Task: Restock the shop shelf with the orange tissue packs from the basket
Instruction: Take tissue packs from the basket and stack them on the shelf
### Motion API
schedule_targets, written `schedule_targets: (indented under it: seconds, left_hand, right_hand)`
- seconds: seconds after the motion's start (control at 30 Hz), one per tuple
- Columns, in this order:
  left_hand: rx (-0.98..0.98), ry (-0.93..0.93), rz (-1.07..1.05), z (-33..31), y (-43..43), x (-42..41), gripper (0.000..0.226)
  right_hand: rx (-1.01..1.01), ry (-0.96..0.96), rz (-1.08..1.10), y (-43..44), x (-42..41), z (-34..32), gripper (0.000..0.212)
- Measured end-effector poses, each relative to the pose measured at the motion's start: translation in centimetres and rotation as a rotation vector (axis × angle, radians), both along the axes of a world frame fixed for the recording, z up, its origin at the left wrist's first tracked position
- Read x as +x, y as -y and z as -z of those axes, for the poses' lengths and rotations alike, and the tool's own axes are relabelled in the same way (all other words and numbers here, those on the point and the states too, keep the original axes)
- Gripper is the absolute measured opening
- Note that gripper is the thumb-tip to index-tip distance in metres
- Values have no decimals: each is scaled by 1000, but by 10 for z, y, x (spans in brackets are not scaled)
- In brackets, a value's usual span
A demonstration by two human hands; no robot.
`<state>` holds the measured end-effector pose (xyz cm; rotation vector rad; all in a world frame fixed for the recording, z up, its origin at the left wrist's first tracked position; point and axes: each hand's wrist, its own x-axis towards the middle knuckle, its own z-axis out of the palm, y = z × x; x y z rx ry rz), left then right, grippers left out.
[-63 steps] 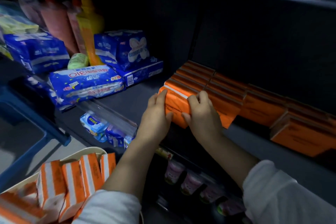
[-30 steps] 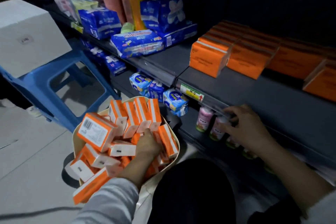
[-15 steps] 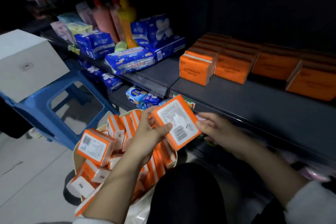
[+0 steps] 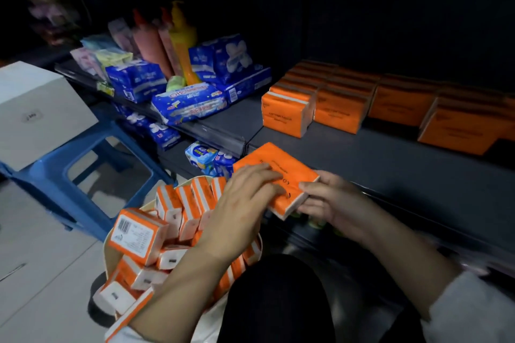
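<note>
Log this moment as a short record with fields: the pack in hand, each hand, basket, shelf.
held item: orange plastic-wrapped tissue pack, in the air, printed orange face up
left hand: holds the pack, fingers across its top face
right hand: grips the pack's near right end
basket: cream soft-sided basket on the floor, many orange-and-white packs inside
shelf: dark grey shelf, rows of orange packs along its back
task state: held pack not yet shelved

Dim, wide-angle distortion, blurred edges
</note>
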<state>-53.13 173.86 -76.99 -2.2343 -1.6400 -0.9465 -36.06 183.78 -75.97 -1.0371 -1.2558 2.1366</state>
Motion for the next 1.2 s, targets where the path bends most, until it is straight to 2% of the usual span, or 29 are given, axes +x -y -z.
schedule_targets:
  seconds: [0.1, 0.13, 0.23, 0.33, 0.4, 0.5, 0.63, 0.67, 0.73, 0.77, 0.8, 0.87, 0.93, 0.97, 1.1, 1.2]
  left_hand:
    - [-96, 79, -232, -2, 8, -14, 53]
    - [-163, 109, -308, -1, 13, -20, 57]
    - [-415, 195, -448, 5, 36, -42, 50]
    - [-624, 111, -513, 16, 60, -63, 43]
    - [-744, 120, -552, 21, 79, -74, 45]
    - [-859, 125, -594, 26, 105, -89, 43]
    - [-940, 260, -559, 38, 136, -94, 50]
    - [-944, 201, -526, 46, 142, -91, 56]
    - [-970, -92, -510, 66, 148, -80, 66]
    - [-990, -233, -525, 73, 150, -73, 64]
    - [-997, -308, -541, 80, 150, -68, 57]
    - [-977, -306, -577, 87, 147, -63, 44]
    - [-908, -164, -622, 82, 143, -66, 39]
    - [-875, -29, -645, 74, 139, -70, 37]
    - [-636, 816, -610, 21, 115, -78, 28]
    - [-388, 1227, -601, -9, 91, -71, 29]
  right_hand:
    - [2, -24, 96, -4, 0, -5, 28]
    - [14, -18, 118, -5, -1, -5, 27]
    - [40, 4, 191, -6, -3, -6, 27]
    - [59, 17, 234, -3, -9, -6, 31]
    - [62, 7, 246, 1, -17, -6, 34]
    - [57, -7, 240, 9, -33, -4, 32]
    - [55, -21, 197, 22, -57, 0, 29]
    - [53, -20, 185, 25, -62, 1, 26]
    - [56, -2, 162, 30, -71, 2, 19]
    - [57, 1, 152, 31, -74, 3, 18]
    - [56, -1, 146, 32, -76, 4, 20]
    - [56, -2, 145, 34, -78, 5, 24]
    - [64, 7, 143, 33, -77, 6, 24]
    - [65, 11, 141, 32, -76, 6, 26]
    - [69, 11, 148, 24, -68, 4, 35]
    - [45, -32, 216, 21, -64, -1, 35]
